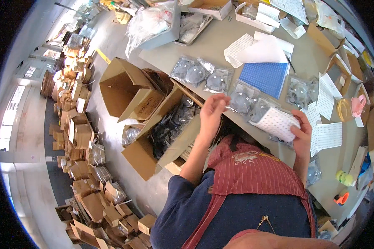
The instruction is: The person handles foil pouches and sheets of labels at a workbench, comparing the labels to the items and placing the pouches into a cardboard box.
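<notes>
My right hand point(302, 129) grips a curled white sheet of small printed stickers point(276, 123), holding it over the table's front edge. Fingers bent and tips drawn together, my left hand point(213, 110) hovers by the edge; whatever it pinches is too small to make out. Close to its fingertips lies a clear plastic bag point(242, 98) with dark grey round parts inside. Another such bag point(259, 108) is partly covered by the sticker sheet. More bagged round parts point(195, 72) lie to the left, beside a bag point(218, 79) nearer my left hand.
A blue gridded mat point(264, 76) lies beyond the bags, partly under white paper point(262, 52). Sticker sheets point(326, 137) and an orange tape dispenser point(341, 199) are at right. An open carton point(170, 133) of dark bagged parts stands left of the table; stacked cartons point(85, 166) line the floor.
</notes>
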